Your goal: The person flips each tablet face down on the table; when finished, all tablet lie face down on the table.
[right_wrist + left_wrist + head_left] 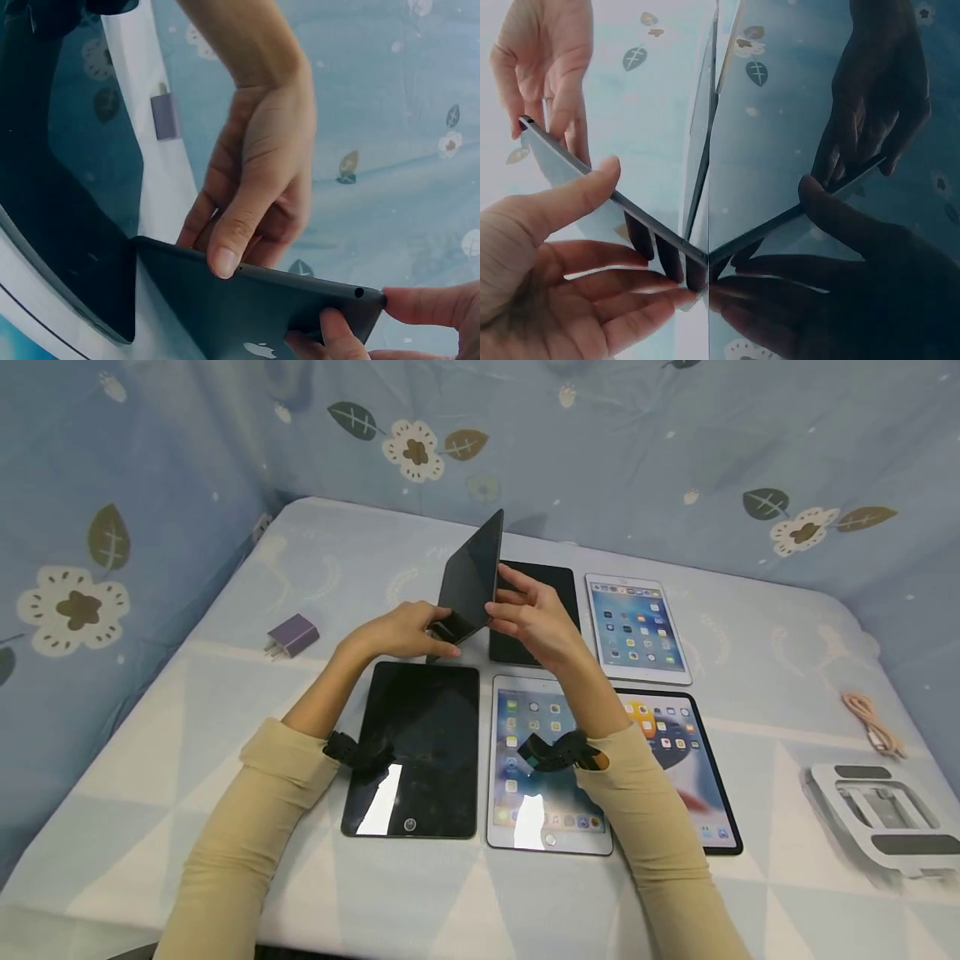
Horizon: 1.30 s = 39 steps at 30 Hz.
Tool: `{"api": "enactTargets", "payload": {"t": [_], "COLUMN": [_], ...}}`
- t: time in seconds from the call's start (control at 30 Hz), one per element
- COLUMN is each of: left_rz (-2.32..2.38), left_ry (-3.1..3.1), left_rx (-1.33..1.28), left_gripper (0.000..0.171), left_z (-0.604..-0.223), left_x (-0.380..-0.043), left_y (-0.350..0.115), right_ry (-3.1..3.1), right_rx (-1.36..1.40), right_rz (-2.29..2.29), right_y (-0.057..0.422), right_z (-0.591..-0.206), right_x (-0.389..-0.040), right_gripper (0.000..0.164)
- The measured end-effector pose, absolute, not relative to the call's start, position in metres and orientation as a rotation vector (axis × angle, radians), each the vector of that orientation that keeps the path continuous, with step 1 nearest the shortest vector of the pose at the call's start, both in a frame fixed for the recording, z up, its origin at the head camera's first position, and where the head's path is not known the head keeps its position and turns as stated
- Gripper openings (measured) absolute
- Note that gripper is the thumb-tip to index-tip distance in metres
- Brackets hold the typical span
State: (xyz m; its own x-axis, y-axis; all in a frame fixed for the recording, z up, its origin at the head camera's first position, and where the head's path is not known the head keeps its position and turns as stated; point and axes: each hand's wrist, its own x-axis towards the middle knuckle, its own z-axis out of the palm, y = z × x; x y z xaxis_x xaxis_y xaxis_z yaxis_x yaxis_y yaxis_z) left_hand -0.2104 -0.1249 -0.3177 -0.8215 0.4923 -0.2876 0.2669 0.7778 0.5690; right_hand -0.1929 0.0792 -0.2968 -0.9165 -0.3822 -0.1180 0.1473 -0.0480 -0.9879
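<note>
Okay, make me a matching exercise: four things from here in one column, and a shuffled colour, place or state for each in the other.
1. Charger plug
2. Cable
3. Stand
4. Tilted tablet

A. White, in front of the cable
B. Held by left hand and right hand
C. Purple, lying left of both hands
D. Peach-coloured, bundled

Pairs: 1-C, 2-D, 3-A, 4-B

Tan sleeves (240, 843) with folded cuffs (288, 755) meet black wristbands (557, 754).
</note>
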Motion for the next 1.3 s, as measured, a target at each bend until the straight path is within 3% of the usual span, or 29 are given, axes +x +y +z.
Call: {"api": "enactTargets", "payload": {"t": [0.77, 1.3], "left_rz": [0.953, 1.195], "left_ry": [2.575, 2.502], "left_rx": [0.815, 0.786], "left_gripper": [0.058, 0.065], "left_z": [-0.321, -0.299], "left_x": [-0.206, -0.203], "left_y": [-0.114, -0.122], "right_ry": [2.204, 2.274], "right_rx": [-0.377, -0.384], "right_rz": [-1.914, -1.859], "right_y": [0.078, 0.069], "right_z": [-0.285, -0.293], "right_x": [-0.185, -0.187], "right_gripper": [0.06, 0.05]}}
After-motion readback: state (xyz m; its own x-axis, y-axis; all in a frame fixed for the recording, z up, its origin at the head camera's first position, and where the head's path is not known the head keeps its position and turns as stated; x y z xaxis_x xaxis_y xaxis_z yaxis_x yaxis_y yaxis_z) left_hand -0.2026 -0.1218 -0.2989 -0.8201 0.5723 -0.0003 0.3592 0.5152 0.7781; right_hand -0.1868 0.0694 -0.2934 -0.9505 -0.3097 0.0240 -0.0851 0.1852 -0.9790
